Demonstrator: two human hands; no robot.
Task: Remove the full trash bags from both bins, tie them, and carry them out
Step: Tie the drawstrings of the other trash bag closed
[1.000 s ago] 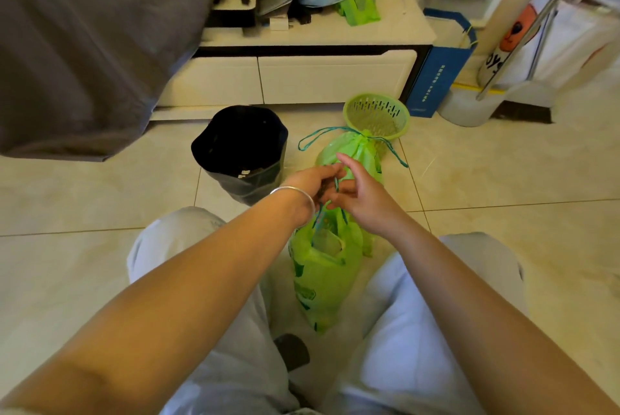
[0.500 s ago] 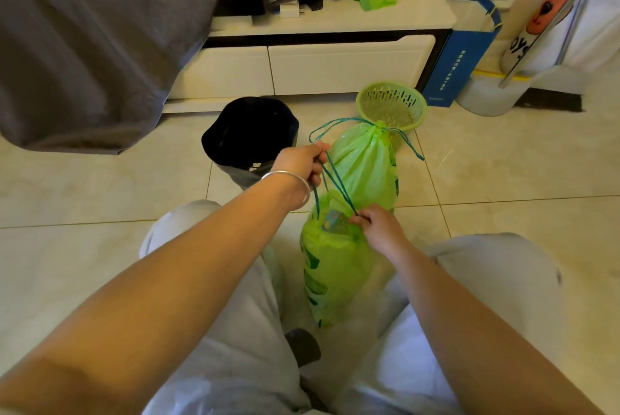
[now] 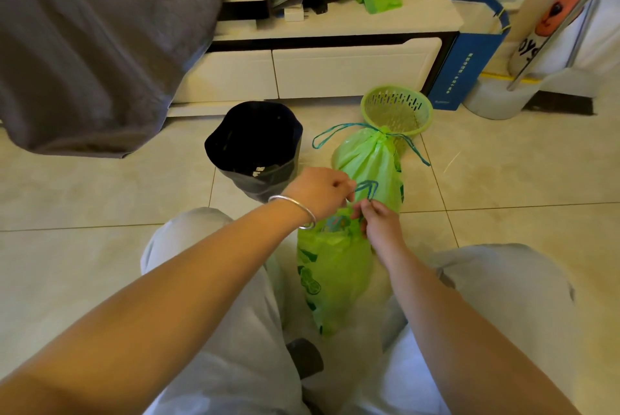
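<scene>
Two green trash bags stand on the tiled floor between my knees. The far bag (image 3: 367,163) is cinched at the top with its blue drawstring tied. The near bag (image 3: 332,267) is still open at its mouth. Its blue drawstring (image 3: 367,187) forms a small loop between my hands. My left hand (image 3: 318,193), with a silver bangle at the wrist, pinches one end of it. My right hand (image 3: 380,218) pinches the other end just above the bag's mouth. Behind stand a black-lined bin (image 3: 255,149) and an empty green basket bin (image 3: 397,109).
A low white TV cabinet (image 3: 335,69) runs along the back. A blue paper bag (image 3: 469,59) leans at its right end. A metal stand and white base (image 3: 496,99) sit far right. Grey cloth (image 3: 87,39) hangs at upper left.
My hands have come back together over the near bag. The long stretched drawstring is now a small loop between them. The camera view shifted slightly.
</scene>
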